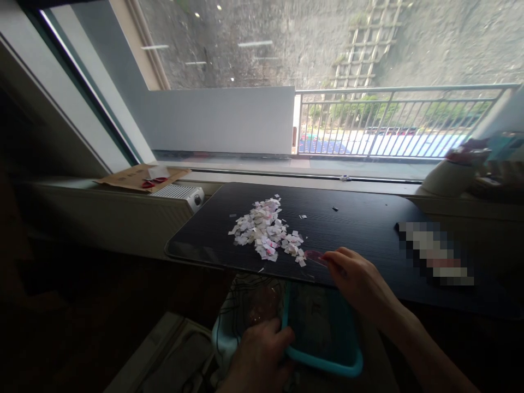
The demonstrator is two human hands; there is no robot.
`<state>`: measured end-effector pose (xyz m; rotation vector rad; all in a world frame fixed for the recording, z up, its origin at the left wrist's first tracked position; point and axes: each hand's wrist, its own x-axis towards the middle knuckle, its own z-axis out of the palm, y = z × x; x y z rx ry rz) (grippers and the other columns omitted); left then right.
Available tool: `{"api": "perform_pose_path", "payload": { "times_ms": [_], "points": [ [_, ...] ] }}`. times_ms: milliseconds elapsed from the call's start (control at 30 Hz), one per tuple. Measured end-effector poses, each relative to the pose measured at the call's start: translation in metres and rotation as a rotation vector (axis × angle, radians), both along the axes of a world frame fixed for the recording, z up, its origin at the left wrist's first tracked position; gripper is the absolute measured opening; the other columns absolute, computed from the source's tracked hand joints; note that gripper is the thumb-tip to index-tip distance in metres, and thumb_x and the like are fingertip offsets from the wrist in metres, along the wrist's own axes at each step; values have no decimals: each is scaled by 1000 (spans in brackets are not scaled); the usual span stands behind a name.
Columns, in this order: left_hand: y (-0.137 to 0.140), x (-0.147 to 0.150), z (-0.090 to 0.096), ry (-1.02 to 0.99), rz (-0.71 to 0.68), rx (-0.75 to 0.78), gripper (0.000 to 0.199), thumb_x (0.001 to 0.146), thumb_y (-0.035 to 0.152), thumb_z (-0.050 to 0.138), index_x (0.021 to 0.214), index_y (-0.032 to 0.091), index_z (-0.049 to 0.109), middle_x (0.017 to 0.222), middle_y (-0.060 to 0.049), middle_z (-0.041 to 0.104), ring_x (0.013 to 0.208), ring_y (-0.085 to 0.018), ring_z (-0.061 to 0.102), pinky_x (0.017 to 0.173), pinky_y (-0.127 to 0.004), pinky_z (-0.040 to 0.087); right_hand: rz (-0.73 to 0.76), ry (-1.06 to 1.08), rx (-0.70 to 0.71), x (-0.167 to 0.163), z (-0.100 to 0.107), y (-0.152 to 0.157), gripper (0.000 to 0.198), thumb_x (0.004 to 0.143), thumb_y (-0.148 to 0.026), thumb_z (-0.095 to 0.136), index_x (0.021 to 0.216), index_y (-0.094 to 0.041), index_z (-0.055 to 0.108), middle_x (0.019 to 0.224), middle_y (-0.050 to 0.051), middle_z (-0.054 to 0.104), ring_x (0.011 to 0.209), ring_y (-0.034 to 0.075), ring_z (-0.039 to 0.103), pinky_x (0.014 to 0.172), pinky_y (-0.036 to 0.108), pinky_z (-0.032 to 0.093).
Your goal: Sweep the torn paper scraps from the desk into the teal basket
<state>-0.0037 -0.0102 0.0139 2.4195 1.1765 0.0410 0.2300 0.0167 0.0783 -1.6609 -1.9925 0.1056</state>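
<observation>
A heap of small white paper scraps (260,224), a few tinged pink, lies on the dark table (352,229). My right hand (354,270) pinches a thin, translucent pink piece (314,256), seemingly plastic, whose far end is at the scraps on the heap's near right side. Below the table's front edge, my left hand (264,349) grips the left rim of a turquoise plastic container (327,367). The container's inside is dim, so its contents are hard to make out. Beside it, a patterned bag-like lining (235,305) shows in a pale blue bin (221,341).
Stray scraps and a small dark bit (335,208) lie farther back on the table. A pixelated object (438,254) is at the right. Red-handled scissors (154,183) rest on brown paper (118,179) by a radiator (180,195). A white rounded object (444,174) stands by the window.
</observation>
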Motion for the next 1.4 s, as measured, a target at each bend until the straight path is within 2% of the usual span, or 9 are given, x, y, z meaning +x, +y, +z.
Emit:
{"api": "perform_pose_path", "payload": {
  "times_ms": [300, 467, 633, 867, 1100, 1400],
  "points": [
    [2, 2, 0, 35, -11, 9, 18, 71, 17, 59, 87, 24, 55, 88, 0, 57, 81, -18, 55, 64, -26, 36, -62, -29, -38, -2, 2, -7, 24, 86, -19, 44, 95, -19, 65, 82, 4, 62, 75, 17, 58, 64, 26, 43],
    [2, 2, -2, 43, -10, 19, 18, 72, 17, 58, 88, 24, 55, 88, 0, 57, 81, -19, 55, 64, -26, 36, -21, 13, -39, -3, 0, 2, 24, 86, -19, 43, 95, -19, 65, 85, 3, 63, 75, 15, 58, 65, 25, 43],
    [1, -1, -3, 27, -3, 5, 16, 71, 17, 58, 85, 24, 54, 89, 0, 56, 82, -19, 55, 65, -26, 36, -95, 28, -21, 2, -1, 4, 25, 87, -21, 42, 97, -19, 65, 81, 4, 63, 68, 15, 58, 60, 26, 42],
    [1, 2, -2, 31, -12, 6, 17, 72, 17, 57, 87, 25, 54, 88, 0, 56, 81, -18, 55, 65, -25, 36, 1, 60, -89, -7, 2, -14, 21, 86, -19, 44, 91, -21, 65, 81, 3, 62, 69, 15, 58, 59, 25, 43],
    [-1, 3, 0, -29, -18, 37, 18, 71, 17, 60, 86, 24, 54, 85, 1, 56, 79, -18, 54, 64, -25, 36, 1, 126, -111, -13, -1, -14, 21, 87, -19, 44, 93, -21, 64, 83, 2, 61, 70, 14, 58, 62, 25, 43],
    [1, 16, 13, 29, -117, -80, 17, 71, 21, 62, 86, 24, 55, 90, 0, 57, 84, -20, 54, 67, -26, 39, -8, 201, -149, -29, 0, -24, 20, 89, -20, 43, 93, -21, 63, 81, 3, 60, 73, 16, 58, 64, 26, 44]
  ]
}}
